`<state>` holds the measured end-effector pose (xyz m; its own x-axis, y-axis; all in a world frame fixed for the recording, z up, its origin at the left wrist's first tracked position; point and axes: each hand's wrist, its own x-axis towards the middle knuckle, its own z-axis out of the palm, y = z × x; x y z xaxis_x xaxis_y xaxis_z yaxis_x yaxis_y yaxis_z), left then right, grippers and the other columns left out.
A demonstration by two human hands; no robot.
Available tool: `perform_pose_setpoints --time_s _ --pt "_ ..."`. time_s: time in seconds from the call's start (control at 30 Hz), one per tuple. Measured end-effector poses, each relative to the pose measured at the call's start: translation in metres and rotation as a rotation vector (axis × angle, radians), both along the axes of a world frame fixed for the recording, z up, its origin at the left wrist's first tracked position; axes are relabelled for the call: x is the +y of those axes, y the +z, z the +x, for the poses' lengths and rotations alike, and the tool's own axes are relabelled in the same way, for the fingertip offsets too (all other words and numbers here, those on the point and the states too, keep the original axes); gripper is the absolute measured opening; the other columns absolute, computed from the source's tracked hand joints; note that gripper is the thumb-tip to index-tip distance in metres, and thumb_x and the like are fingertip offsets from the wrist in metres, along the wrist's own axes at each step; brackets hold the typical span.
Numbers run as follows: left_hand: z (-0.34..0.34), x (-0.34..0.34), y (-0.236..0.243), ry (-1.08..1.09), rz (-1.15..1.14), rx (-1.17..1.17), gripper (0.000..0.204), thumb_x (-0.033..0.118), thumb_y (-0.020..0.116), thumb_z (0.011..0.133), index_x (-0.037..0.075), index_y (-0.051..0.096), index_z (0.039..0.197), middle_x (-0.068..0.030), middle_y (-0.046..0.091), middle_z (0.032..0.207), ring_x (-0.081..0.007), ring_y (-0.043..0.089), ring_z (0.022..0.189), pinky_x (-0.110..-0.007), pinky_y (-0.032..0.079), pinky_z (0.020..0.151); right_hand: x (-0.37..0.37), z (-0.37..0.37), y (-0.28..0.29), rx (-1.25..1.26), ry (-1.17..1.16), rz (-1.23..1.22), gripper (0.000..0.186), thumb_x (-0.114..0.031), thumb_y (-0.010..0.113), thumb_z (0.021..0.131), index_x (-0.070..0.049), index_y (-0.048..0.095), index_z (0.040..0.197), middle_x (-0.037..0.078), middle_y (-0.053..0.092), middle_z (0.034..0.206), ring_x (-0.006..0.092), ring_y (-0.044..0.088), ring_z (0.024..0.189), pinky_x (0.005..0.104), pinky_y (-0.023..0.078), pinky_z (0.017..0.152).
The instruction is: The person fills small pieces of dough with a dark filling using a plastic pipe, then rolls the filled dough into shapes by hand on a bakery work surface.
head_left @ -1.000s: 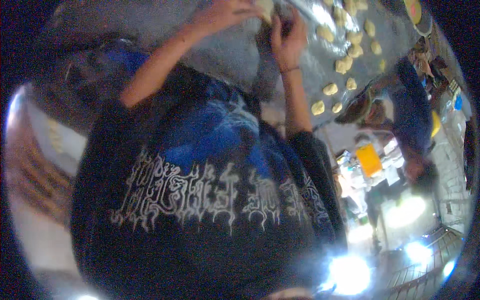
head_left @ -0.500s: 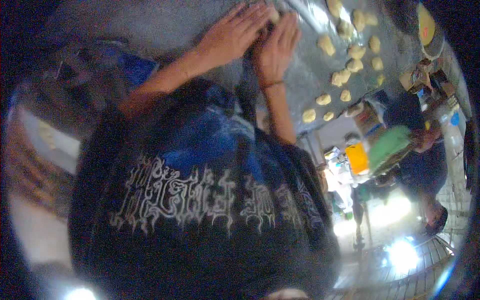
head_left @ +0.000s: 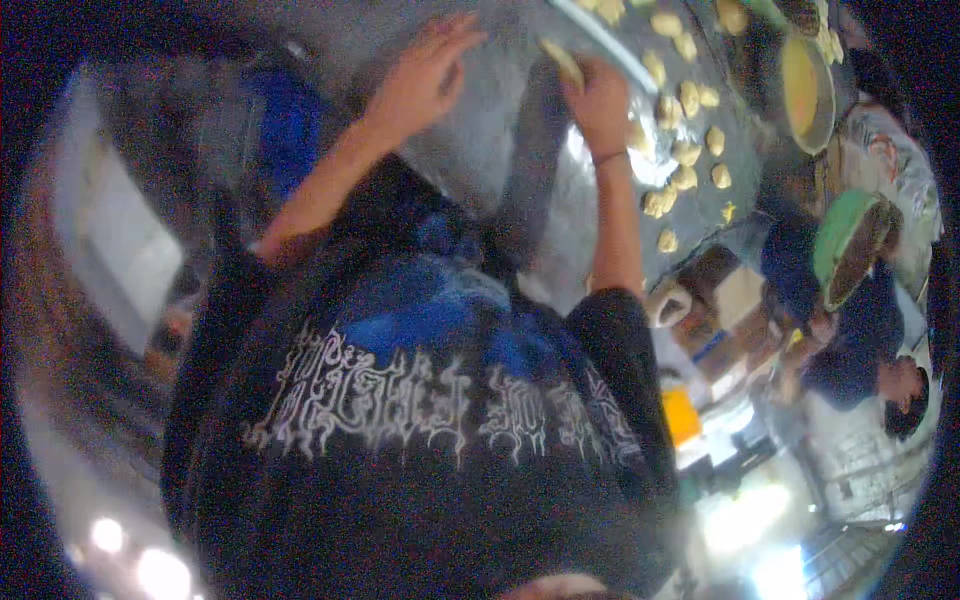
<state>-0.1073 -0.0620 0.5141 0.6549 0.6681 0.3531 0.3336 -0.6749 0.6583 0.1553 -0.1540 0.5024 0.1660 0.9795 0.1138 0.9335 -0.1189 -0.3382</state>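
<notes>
Over the grey worktop [head_left: 470, 140], my left hand [head_left: 425, 75] is lifted with its fingers extended and nothing visible in them. To its right, my right hand [head_left: 598, 105] is closed on a pale elongated piece of dough [head_left: 560, 58], which points up-left from the fingers. A long white rod [head_left: 620, 55] lies just beyond that hand. Several pale, rough dough lumps [head_left: 686, 152] are spread on the worktop to the right of my right forearm. Both hands are slightly blurred.
A round pan with yellow contents [head_left: 805, 95] stands at the worktop's right. Beyond it, a co-worker in dark blue [head_left: 845, 355] is beside a green oval container [head_left: 840, 240]. An orange object [head_left: 680, 415] and boxes [head_left: 738, 300] are at the lower right.
My hands, close together half a second ago, have separated: the left moved left, the right moved right with the dough piece. The co-worker's green container shifted right and up.
</notes>
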Motion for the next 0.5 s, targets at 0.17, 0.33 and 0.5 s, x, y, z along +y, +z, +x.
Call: perform_pose_setpoints --time_s 0.17,0.33,0.5 --pt "-0.075 -0.05 0.008 0.36 -0.01 0.038 0.045 0.004 0.061 0.079 0.012 0.06 0.124 -0.0162 0.049 0.142 -0.0357 0.046 0.131 -0.046 0.033 0.113 0.033 0.044 -0.015 0.285 0.052 -0.291 0.038 -0.037 0.067 0.088 -0.002 0.07 0.102 0.009 0.068 0.084 0.0225 0.064 0.078 0.0357 0.049 0.072" --pt "-0.132 -0.11 0.018 0.671 -0.046 -0.112 0.033 0.001 0.06 0.08 0.008 0.063 0.112 -0.0193 0.055 0.132 -0.0383 0.05 0.124 -0.046 0.04 0.106 0.064 -0.013 0.027 1.097 0.03 -0.431 0.039 -0.034 0.069 0.09 -0.002 0.062 0.112 -0.003 0.052 0.084 0.0073 0.048 0.078 0.0228 0.041 0.071" --pt "-0.183 -0.138 -0.002 0.882 -0.053 -0.273 0.036 -0.003 0.059 0.078 0.008 0.062 0.112 -0.0176 0.056 0.13 -0.0373 0.053 0.121 -0.045 0.043 0.104 0.149 -0.156 0.098 0.954 0.312 -0.535 0.031 -0.03 0.067 0.091 -0.005 0.064 0.109 -0.004 0.05 0.081 0.0072 0.046 0.075 0.0225 0.04 0.069"
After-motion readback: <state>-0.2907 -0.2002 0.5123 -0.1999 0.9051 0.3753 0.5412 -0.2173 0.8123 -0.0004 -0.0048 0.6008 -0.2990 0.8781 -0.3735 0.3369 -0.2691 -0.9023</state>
